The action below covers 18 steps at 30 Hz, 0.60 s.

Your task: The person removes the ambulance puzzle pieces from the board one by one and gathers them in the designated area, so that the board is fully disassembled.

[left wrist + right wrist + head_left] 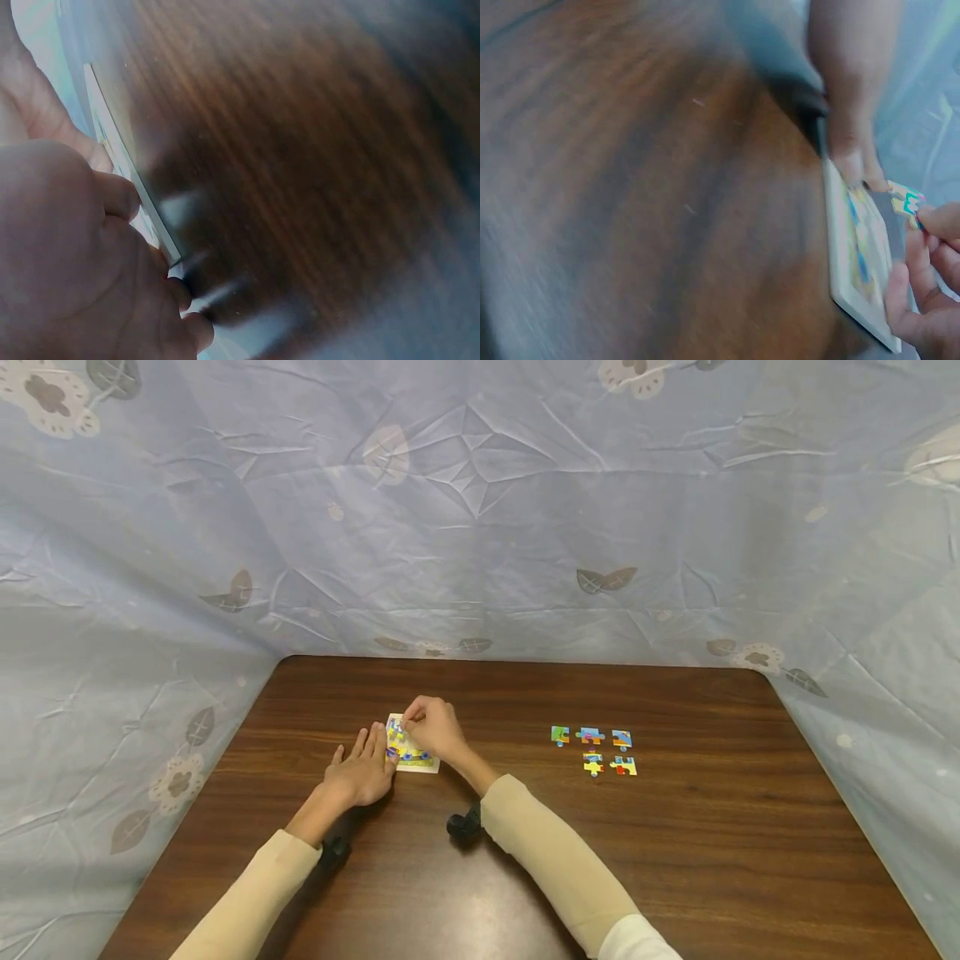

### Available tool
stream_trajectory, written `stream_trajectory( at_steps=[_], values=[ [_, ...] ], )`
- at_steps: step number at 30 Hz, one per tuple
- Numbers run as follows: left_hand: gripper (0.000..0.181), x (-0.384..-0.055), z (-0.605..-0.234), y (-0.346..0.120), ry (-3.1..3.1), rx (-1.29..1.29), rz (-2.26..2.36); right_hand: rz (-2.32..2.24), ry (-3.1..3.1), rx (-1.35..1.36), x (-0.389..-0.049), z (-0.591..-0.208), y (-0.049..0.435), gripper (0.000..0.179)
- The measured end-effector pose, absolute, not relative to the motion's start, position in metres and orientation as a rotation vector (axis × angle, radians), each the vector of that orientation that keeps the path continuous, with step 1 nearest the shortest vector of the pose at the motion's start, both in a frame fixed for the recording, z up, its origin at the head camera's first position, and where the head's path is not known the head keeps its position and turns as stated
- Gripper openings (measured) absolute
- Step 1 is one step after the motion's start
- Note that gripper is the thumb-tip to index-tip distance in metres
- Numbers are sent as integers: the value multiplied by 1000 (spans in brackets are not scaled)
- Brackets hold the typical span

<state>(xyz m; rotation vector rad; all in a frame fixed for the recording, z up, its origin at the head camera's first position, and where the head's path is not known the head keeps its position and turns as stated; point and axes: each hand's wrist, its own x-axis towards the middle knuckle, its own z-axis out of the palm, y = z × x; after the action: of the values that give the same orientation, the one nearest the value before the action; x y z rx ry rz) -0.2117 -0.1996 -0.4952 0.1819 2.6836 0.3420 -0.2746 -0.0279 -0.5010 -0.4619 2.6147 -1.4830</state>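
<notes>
A small picture puzzle board [417, 769] with a pale border lies left of centre on the table. My left hand [363, 775] rests at its left edge, fingers straight and reaching over the border. In the left wrist view, the board's pale side [133, 169] shows beside those fingers. My right hand [437, 728] is over the board's upper right part, with thumb and fingertips pinched together. Between them, the right wrist view shows a small colourful jigsaw piece [908, 203], held above the board, with the lower fingers close to the board's edge.
On the brown wooden table [720, 827], several loose jigsaw pieces [590, 736] lie apart in two rows to the right. Black wrist cameras [464, 825] sit under both forearms. A pale patterned cloth [480, 543] hangs behind the table and along its sides.
</notes>
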Motion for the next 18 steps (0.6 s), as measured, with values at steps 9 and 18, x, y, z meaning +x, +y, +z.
stream_trajectory(
  at_steps=[9,18],
  values=[
    [73,-207,-485,-193,2692,193,324,-1559,2569,-441,-274,-488,-1,11],
    [77,-209,-491,-198,2695,225,350,-1483,2581,-485,-272,-476,43,10]
  ],
)
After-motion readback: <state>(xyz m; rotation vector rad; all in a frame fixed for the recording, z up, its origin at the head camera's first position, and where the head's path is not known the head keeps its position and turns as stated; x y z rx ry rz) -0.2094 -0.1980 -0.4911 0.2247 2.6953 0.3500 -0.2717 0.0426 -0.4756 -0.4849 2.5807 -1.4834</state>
